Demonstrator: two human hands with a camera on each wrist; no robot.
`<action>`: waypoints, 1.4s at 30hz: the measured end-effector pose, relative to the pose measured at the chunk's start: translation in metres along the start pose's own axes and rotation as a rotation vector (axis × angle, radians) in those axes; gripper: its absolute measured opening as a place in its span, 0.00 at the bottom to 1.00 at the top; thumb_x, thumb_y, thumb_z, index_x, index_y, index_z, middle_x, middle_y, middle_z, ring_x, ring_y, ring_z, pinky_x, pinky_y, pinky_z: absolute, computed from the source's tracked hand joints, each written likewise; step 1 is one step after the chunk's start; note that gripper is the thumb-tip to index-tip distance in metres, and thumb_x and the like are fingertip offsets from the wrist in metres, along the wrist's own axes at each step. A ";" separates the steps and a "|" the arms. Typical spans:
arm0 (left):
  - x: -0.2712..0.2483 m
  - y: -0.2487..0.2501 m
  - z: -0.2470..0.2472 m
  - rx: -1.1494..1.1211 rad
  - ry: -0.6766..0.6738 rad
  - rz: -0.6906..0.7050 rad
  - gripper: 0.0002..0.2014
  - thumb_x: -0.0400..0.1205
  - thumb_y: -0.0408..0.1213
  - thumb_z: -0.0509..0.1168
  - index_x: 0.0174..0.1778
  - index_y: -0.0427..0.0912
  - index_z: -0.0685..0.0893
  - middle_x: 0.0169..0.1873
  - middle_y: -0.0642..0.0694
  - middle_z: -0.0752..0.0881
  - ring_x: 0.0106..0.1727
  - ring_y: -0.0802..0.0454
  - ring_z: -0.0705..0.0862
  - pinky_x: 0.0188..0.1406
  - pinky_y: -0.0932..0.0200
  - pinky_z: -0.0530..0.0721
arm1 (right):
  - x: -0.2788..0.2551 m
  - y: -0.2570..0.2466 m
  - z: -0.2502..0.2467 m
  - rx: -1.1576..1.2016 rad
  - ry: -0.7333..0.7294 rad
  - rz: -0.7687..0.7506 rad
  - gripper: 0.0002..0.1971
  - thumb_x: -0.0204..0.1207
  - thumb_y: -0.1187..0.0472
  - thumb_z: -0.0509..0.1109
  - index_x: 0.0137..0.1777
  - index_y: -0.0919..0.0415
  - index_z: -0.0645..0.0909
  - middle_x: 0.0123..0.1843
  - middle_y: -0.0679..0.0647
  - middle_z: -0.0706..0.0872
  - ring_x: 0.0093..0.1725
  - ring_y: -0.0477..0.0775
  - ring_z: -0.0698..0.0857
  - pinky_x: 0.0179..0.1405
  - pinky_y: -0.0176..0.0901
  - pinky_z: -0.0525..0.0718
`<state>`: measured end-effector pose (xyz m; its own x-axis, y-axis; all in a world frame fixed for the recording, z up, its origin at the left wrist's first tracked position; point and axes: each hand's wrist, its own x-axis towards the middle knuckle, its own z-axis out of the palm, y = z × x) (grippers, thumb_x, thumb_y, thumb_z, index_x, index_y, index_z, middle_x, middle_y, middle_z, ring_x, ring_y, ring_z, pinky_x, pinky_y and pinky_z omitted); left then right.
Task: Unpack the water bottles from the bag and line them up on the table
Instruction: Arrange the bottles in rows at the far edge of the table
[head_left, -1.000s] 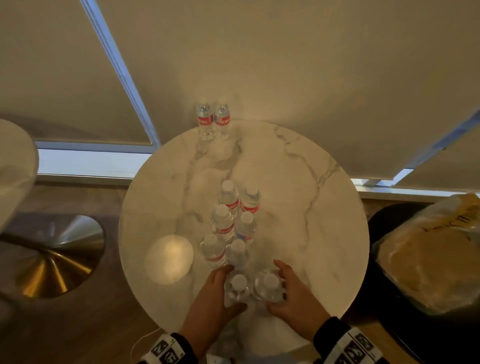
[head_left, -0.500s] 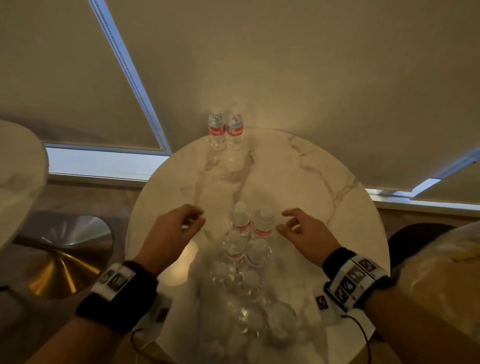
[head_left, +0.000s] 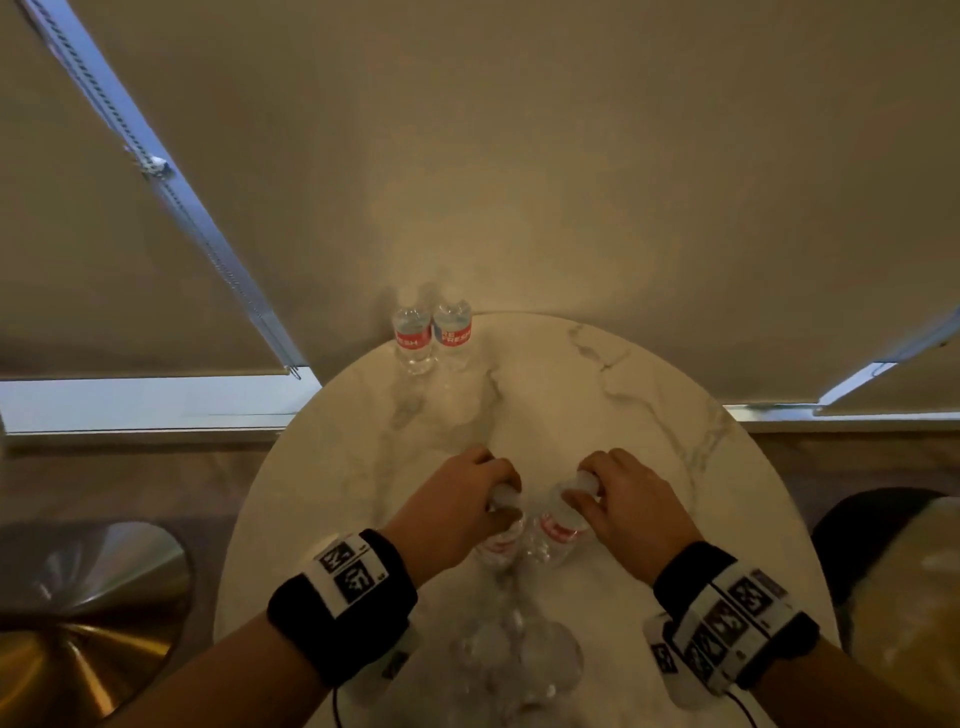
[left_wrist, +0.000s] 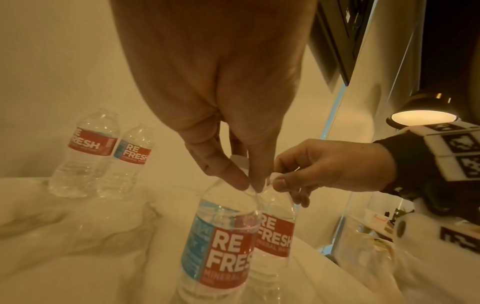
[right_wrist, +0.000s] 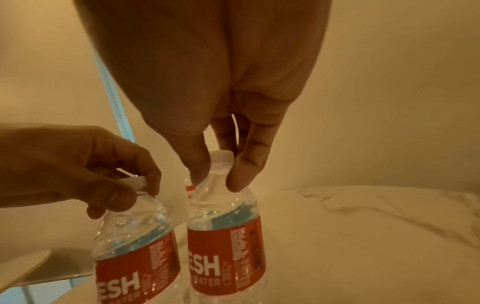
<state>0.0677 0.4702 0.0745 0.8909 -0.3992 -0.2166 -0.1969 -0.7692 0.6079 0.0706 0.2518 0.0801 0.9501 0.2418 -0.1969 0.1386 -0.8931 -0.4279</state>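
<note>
My left hand (head_left: 457, 512) pinches one bottle (head_left: 498, 540) neck, right hand (head_left: 631, 501) another bottle (head_left: 556, 530); next: carry toward 12 o'clock pair (head_left: 431, 332), keeping upright.

Lounge: marble table (head_left: 649, 415), roller blinds (head_left: 519, 156)

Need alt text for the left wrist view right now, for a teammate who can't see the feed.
The left hand pinches the cap of a Refresh water bottle standing on the marble table, while the right hand grips the cap of the bottle beside it. Two more bottles stand together further back on the left.
</note>
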 end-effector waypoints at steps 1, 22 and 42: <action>0.014 -0.003 -0.006 -0.010 0.009 0.012 0.15 0.78 0.44 0.73 0.60 0.47 0.84 0.55 0.46 0.79 0.51 0.47 0.82 0.52 0.57 0.79 | 0.014 0.002 -0.004 -0.020 0.009 0.008 0.14 0.80 0.48 0.67 0.57 0.57 0.79 0.51 0.54 0.79 0.48 0.59 0.82 0.46 0.48 0.78; 0.220 -0.058 -0.095 0.205 0.231 0.028 0.16 0.83 0.38 0.67 0.65 0.36 0.83 0.59 0.40 0.83 0.63 0.43 0.77 0.53 0.65 0.67 | 0.248 -0.004 -0.033 -0.125 0.120 -0.043 0.17 0.80 0.56 0.66 0.65 0.62 0.77 0.61 0.63 0.78 0.54 0.68 0.83 0.52 0.56 0.82; 0.049 -0.028 -0.058 -0.062 0.306 -0.059 0.16 0.82 0.47 0.69 0.63 0.45 0.86 0.49 0.49 0.87 0.42 0.56 0.85 0.45 0.65 0.82 | 0.071 0.007 -0.050 -0.017 -0.128 -0.060 0.22 0.73 0.41 0.72 0.64 0.49 0.80 0.50 0.44 0.85 0.43 0.47 0.84 0.50 0.46 0.83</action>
<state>0.1404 0.5010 0.0915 0.9837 -0.1789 -0.0192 -0.1240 -0.7513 0.6483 0.1529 0.2438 0.1069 0.8968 0.3404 -0.2827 0.1997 -0.8815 -0.4279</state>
